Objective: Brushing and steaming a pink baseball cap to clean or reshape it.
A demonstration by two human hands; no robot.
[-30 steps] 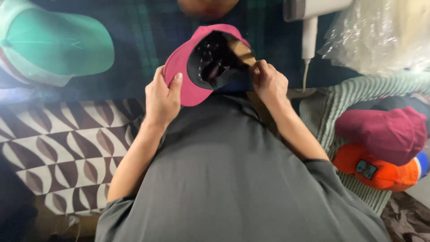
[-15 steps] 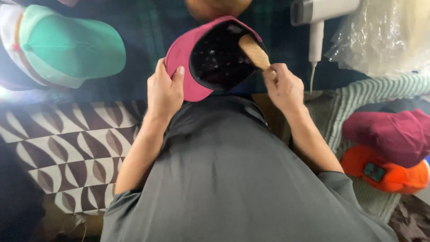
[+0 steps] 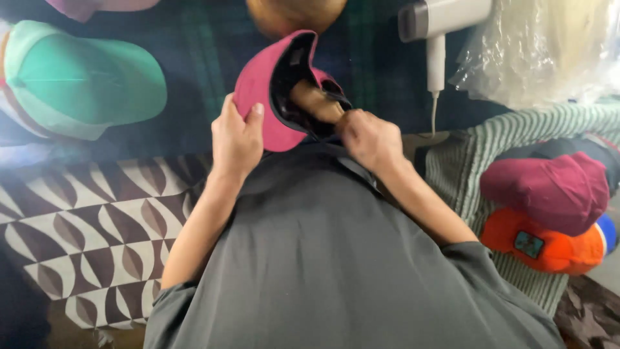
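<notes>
We grip the pink cap (image 3: 261,97) at center top, left hand (image 3: 236,139) clamping its brim, right hand (image 3: 368,139) closed on a tan cardboard insert (image 3: 313,100) inside the crown; next it needs seating flat

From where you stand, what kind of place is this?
Probably a home workspace for cleaning or caring for caps. Several caps lie about: a mint-green cloth baseball cap and a maroon cloth cap stacked on an orange one, near a white handheld corded appliance.

Five caps show around the white steamer (image 3: 439,26): pink (image 3: 261,97), green (image 3: 84,81), maroon (image 3: 549,190), orange (image 3: 549,245), and one pale edge far left.
</notes>
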